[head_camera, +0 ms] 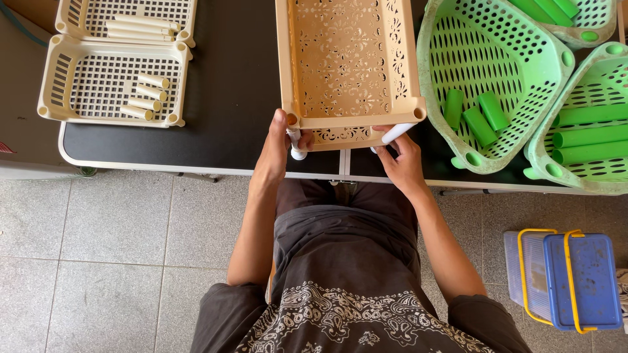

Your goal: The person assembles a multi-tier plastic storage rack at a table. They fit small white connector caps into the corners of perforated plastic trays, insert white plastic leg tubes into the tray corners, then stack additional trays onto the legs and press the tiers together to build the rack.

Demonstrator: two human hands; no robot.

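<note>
A beige perforated plastic tray [347, 59] with a floral cut-out pattern stands on the dark table [229, 85], its near end at the table's edge. My left hand [278, 147] grips a short white tube [296, 145] under the tray's near left corner, thumb on the corner. My right hand [402, 160] holds another white tube [396, 134] under the near right corner, angled outward.
Two white lattice trays [85, 78] with several cream tubes lie at the back left. Green baskets [490, 72] holding green tubes stand at the right. A blue lidded box with yellow handles [566, 278] sits on the tiled floor at the right.
</note>
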